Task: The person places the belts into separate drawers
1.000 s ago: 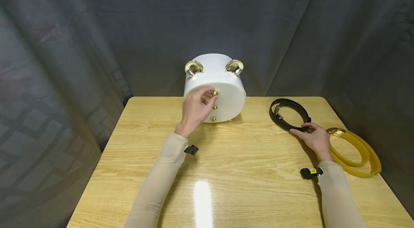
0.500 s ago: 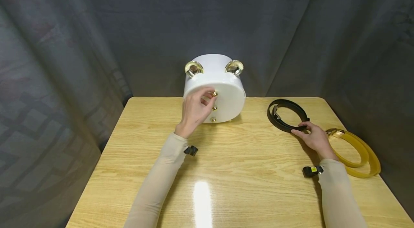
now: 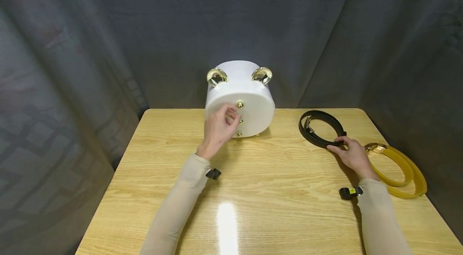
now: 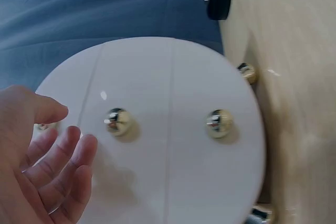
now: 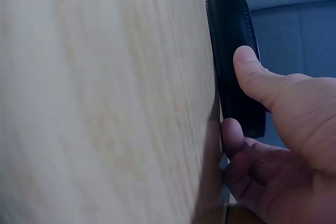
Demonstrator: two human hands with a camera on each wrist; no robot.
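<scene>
A white rounded drawer box (image 3: 258,112) stands at the back of the table, with three gold knobs down its front. My left hand (image 3: 218,128) hovers before it, fingers loosely bent and holding nothing. In the left wrist view, the middle knob (image 4: 117,121) and bottom knob (image 4: 219,123) are apart from the fingers, while the top knob is mostly hidden behind the thumb. On the right, my right hand (image 3: 352,158) pinches the near edge of a coiled black belt (image 3: 329,117). The right wrist view shows the thumb against the belt's outer face (image 5: 226,30).
A coiled yellow belt (image 3: 419,174) with a gold buckle lies right of my right hand. Two gold ear-like rings, left (image 3: 217,77) and right (image 3: 262,75), stick out from the box top. Grey curtains (image 3: 231,14) hang close behind and beside the wooden table (image 3: 275,198).
My left hand has left the top knob and dropped slightly, to about the middle knob's height. My right hand and the black belt first shifted slightly, then stayed nearly still.
</scene>
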